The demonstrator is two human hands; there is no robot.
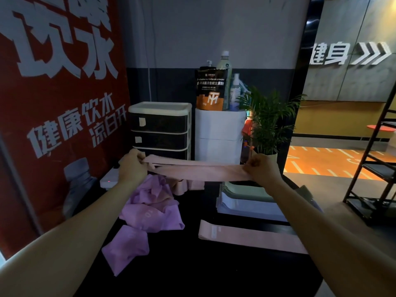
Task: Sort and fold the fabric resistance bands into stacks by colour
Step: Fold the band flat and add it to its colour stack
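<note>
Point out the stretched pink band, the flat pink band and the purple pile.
stretched pink band (199, 171), head view, middle of its span
flat pink band (246, 235), head view, centre
purple pile (150, 209), head view, middle fold

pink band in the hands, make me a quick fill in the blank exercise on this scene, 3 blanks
1. The left hand and right hand hold a ______ band stretched between them above the table.
2. The heap of unfolded bands below the left hand is mostly ______.
3. A pink band lying flat on the dark table sits under the ______ forearm.

Missing words: pink; purple; right
</note>
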